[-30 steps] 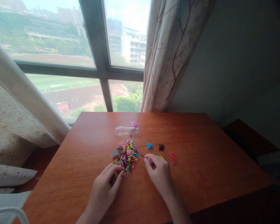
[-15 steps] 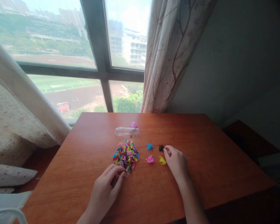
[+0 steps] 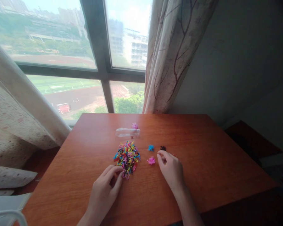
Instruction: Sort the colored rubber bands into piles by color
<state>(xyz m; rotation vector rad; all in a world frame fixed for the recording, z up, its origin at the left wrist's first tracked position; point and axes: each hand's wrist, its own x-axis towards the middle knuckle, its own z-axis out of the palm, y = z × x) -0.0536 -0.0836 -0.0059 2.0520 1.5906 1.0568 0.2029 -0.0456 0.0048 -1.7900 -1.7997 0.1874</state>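
A mixed pile of small coloured rubber bands (image 3: 128, 157) lies on the wooden table. At its lower left edge is my left hand (image 3: 105, 186), thumb and fingertips pinched together; what they hold, if anything, is too small to see. My right hand (image 3: 171, 169) hovers right of the pile with curled fingers drawn together, their tips between a pink cluster (image 3: 151, 160) and a black cluster (image 3: 163, 147) of bands. Whether anything sits in that pinch is hidden. A blue cluster (image 3: 151, 147) lies behind the pink one. The yellow cluster is covered by my right hand.
Toward the back of the table (image 3: 96, 131) lies a clear plastic container (image 3: 124, 132), with a pinkish-purple object (image 3: 134, 125) behind it. A tiny red-orange piece (image 3: 174, 154) shows just beyond my right hand. Window and curtains border the far side.
My right hand has moved left and slightly nearer from the black cluster, now covering the yellow one. My left hand has shifted slightly left along the pile's edge.
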